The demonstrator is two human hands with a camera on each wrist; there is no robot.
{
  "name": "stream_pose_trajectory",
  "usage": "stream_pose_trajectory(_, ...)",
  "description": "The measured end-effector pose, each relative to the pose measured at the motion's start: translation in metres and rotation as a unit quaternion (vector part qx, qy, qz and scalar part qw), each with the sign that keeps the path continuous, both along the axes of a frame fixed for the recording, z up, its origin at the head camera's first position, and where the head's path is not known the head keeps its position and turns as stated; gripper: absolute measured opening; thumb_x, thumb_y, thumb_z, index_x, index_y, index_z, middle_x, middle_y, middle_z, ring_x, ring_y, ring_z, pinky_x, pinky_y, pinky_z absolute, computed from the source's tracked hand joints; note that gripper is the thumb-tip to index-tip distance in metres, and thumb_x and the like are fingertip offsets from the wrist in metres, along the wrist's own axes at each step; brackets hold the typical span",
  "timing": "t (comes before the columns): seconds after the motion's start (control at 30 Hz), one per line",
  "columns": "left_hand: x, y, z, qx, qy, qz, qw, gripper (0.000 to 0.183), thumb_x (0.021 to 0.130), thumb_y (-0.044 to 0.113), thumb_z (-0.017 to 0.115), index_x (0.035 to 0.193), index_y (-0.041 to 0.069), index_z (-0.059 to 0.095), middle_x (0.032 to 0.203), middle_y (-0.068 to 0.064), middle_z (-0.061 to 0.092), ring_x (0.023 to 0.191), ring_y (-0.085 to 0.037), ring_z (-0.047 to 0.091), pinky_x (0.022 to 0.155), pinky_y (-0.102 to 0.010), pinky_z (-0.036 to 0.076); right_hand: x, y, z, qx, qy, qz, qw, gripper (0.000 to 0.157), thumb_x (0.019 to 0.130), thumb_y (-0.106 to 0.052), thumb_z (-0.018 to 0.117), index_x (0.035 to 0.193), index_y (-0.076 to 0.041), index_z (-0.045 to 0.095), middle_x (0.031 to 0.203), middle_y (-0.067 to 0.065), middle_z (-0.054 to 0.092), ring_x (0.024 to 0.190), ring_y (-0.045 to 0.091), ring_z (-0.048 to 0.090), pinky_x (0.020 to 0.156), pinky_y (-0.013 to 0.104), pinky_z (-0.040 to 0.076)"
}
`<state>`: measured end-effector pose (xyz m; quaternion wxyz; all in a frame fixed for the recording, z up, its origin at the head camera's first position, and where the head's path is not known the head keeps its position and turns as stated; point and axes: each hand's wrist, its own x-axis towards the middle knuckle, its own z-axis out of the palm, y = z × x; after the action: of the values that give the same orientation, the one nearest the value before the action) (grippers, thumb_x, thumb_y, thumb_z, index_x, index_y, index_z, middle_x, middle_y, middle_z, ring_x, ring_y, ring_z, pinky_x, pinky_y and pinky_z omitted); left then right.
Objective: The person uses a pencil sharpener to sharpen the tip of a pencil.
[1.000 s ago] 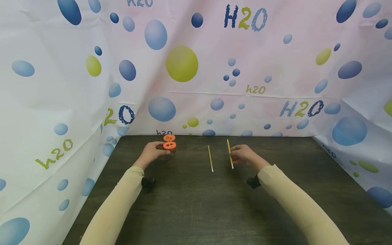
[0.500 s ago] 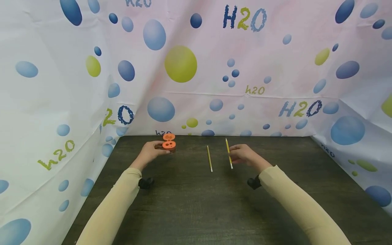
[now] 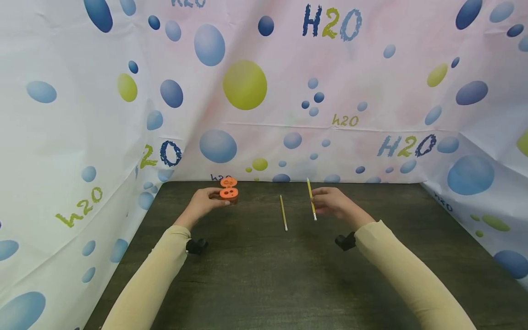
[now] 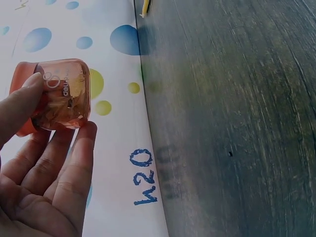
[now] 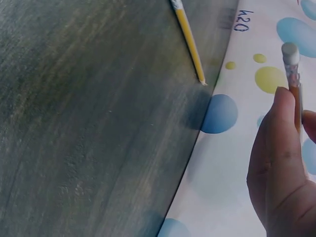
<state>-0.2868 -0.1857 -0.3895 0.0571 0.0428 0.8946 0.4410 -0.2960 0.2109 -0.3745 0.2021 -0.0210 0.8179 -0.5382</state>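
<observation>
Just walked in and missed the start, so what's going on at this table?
A person in beige sleeves works over a dark wooden table. The left hand holds an orange pencil sharpener with a see-through shavings box. The right hand pinches a yellow pencil lifted off the table. A second yellow pencil lies flat between the hands, untouched.

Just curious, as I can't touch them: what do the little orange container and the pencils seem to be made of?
The orange container in the left hand looks like see-through glossy plastic: shavings show inside, and its lid is opaque orange. The held pencil in the right hand and the lying pencil look like yellow-painted wood; the held one's eraser looks rubbery.
</observation>
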Motion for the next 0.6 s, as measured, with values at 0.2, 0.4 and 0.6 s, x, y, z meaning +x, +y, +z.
stream_pose_trajectory(0.2, 0.004, 0.002, 0.005, 0.003, 0.006, 0.000, 1.0000, 0.058, 0.094, 0.020, 0.074, 0.144, -0.003, 0.055, 0.143, -0.027, 0.059, 0.132, -0.044, 0.057, 0.109, -0.057, 0.050, 0.002, 0.008, 0.009, -0.019, 0.009, -0.005, 1.000, 0.057, 0.105, -0.013, 0.052, 0.154, 0.009, 0.034, 0.132, 0.020, 0.062, 0.106, 0.014, 0.067, 0.095, 0.032, 0.061)
stream_pose_trajectory(0.4, 0.009, 0.004, 0.010, -0.001, 0.014, -0.001, 0.9999, 0.058, 0.094, 0.019, 0.074, 0.144, -0.003, 0.054, 0.143, -0.028, 0.059, 0.130, -0.044, 0.058, 0.108, -0.057, 0.051, 0.008, 0.013, 0.016, -0.022, 0.012, -0.011, 1.000, 0.058, 0.105, -0.014, 0.052, 0.156, 0.007, 0.032, 0.123, 0.010, 0.065, 0.098, 0.006, 0.066, 0.099, 0.035, 0.060)
stream_pose_trajectory(0.6, 0.013, 0.007, 0.013, -0.002, 0.016, -0.007, 0.9998, 0.059, 0.094, 0.020, 0.074, 0.145, -0.003, 0.054, 0.143, -0.028, 0.059, 0.129, -0.043, 0.060, 0.107, -0.056, 0.052, 0.014, 0.016, 0.018, -0.031, 0.011, -0.015, 0.999, 0.059, 0.106, -0.016, 0.053, 0.156, 0.005, 0.032, 0.120, 0.006, 0.064, 0.094, 0.002, 0.066, 0.096, 0.032, 0.061)
